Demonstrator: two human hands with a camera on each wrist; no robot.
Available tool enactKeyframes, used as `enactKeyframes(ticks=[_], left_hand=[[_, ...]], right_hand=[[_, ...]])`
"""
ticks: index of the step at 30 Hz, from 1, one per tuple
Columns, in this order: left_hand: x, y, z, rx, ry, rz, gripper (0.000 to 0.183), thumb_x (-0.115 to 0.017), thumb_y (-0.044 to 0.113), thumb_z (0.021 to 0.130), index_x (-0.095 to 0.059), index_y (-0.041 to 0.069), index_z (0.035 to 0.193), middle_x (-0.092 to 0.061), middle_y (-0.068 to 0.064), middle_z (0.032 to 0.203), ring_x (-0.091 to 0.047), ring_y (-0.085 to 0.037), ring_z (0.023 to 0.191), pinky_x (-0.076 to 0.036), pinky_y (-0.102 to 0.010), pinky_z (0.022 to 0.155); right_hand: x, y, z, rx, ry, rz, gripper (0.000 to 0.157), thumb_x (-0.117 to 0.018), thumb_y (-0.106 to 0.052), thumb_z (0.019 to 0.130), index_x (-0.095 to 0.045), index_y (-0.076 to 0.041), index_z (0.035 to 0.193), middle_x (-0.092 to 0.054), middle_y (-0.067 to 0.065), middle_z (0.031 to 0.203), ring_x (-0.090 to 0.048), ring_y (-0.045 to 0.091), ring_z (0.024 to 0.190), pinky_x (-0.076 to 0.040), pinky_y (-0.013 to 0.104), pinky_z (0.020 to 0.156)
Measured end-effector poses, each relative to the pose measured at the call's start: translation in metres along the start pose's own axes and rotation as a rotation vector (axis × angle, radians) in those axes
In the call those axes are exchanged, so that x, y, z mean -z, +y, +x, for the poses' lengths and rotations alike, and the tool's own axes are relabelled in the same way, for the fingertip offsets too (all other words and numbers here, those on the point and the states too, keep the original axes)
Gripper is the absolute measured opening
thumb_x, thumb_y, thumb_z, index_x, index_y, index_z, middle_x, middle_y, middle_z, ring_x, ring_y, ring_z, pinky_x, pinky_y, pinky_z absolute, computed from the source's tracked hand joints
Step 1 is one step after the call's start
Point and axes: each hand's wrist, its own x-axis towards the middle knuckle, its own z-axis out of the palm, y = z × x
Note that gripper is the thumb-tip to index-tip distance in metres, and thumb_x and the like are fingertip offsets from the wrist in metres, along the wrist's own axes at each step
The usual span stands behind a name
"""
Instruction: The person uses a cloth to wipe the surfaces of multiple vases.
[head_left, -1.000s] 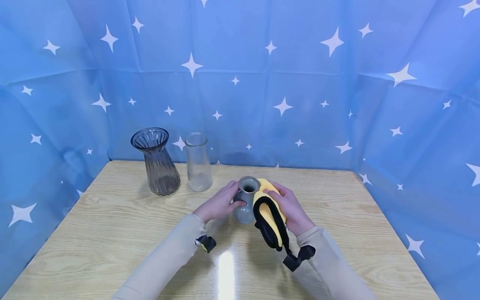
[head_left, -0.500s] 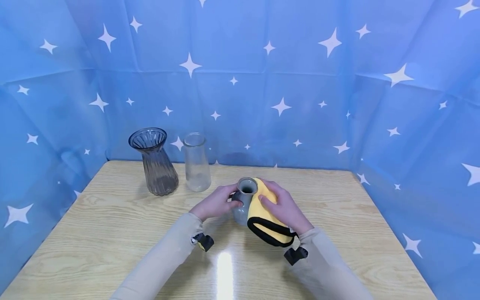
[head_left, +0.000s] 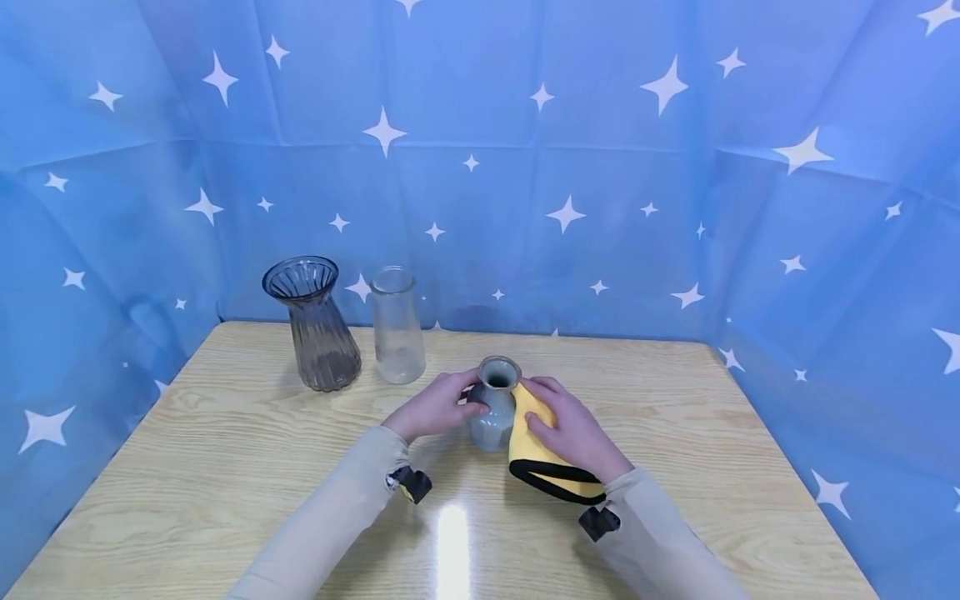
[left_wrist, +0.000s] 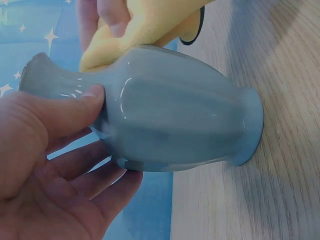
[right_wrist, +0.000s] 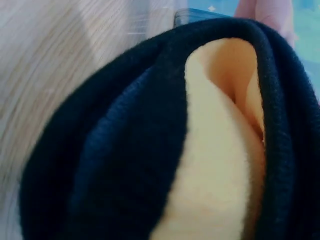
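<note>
A grey-blue glazed vase [head_left: 492, 423] stands upright on the table, its round mouth facing up. My left hand [head_left: 438, 406] grips it around the neck from the left; in the left wrist view the thumb [left_wrist: 82, 102] lies across the neck with fingers curled behind. On the vase's right side my right hand [head_left: 573, 427] holds a folded yellow cloth [head_left: 531, 437] with black edging, pressed against the shoulder. Folds of the cloth [right_wrist: 215, 165] fill most of the right wrist view and hide the right fingers there.
A dark ribbed glass vase [head_left: 321, 333] and a clear glass vase [head_left: 397, 333] stand at the back left of the wooden table [head_left: 225, 467]. A blue star-printed curtain [head_left: 480, 192] surrounds the table's back and sides.
The right hand has shifted slightly down and around the vase's right side with the cloth, whose folded lower edge has swung rightward. The left hand keeps its grip on the neck.
</note>
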Motion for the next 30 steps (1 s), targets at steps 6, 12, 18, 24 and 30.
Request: enactKeyframes(ticks=[6, 12, 18, 24, 30], left_hand=[[0.001, 0.0, 0.0, 0.012, -0.001, -0.001, 0.039, -0.065, 0.003, 0.091, -0.053, 0.002, 0.129, -0.059, -0.014, 0.128, -0.053, -0.029, 0.122, -0.043, -0.041, 0.101], [0.001, 0.0, -0.001, 0.01, 0.001, -0.009, 0.038, -0.064, 0.002, 0.091, -0.054, 0.002, 0.128, -0.059, -0.015, 0.127, -0.053, -0.029, 0.121, -0.044, -0.041, 0.101], [0.0, -0.001, -0.001, 0.002, -0.021, -0.015, 0.039, -0.064, 0.002, 0.092, -0.053, 0.002, 0.13, -0.058, -0.015, 0.128, -0.052, -0.03, 0.123, -0.043, -0.041, 0.101], [0.002, -0.001, 0.0, 0.012, -0.015, -0.014, 0.04, -0.063, 0.002, 0.092, -0.053, 0.003, 0.131, -0.057, -0.014, 0.13, -0.051, -0.03, 0.123, -0.043, -0.041, 0.102], [0.002, -0.003, 0.001, 0.006, -0.008, -0.002, 0.042, -0.064, 0.003, 0.092, -0.052, 0.003, 0.132, -0.057, -0.015, 0.13, -0.051, -0.029, 0.123, -0.043, -0.04, 0.102]], right_hand=[[-0.002, -0.003, -0.001, -0.083, -0.002, -0.001, 0.049, -0.056, -0.009, 0.095, -0.045, 0.0, 0.142, -0.051, 0.016, 0.132, -0.057, 0.027, 0.107, -0.048, 0.044, 0.087], [-0.009, 0.003, -0.004, -0.132, -0.006, 0.058, 0.043, -0.053, -0.01, 0.098, -0.048, 0.002, 0.139, -0.052, 0.018, 0.128, -0.056, 0.032, 0.107, -0.048, 0.048, 0.088], [-0.029, 0.021, -0.017, -0.233, -0.114, 0.238, 0.039, -0.051, -0.01, 0.097, -0.052, 0.007, 0.132, -0.053, 0.023, 0.128, -0.047, 0.044, 0.12, -0.04, 0.056, 0.099], [-0.036, 0.025, -0.009, -0.312, -0.165, 0.323, 0.032, -0.053, -0.011, 0.096, -0.058, 0.003, 0.125, -0.058, 0.017, 0.122, -0.053, 0.035, 0.113, -0.04, 0.053, 0.098], [-0.041, 0.024, -0.004, -0.498, -0.179, 0.535, 0.036, -0.051, -0.014, 0.096, -0.051, 0.005, 0.127, -0.06, 0.009, 0.101, -0.057, 0.018, 0.083, -0.048, 0.032, 0.076]])
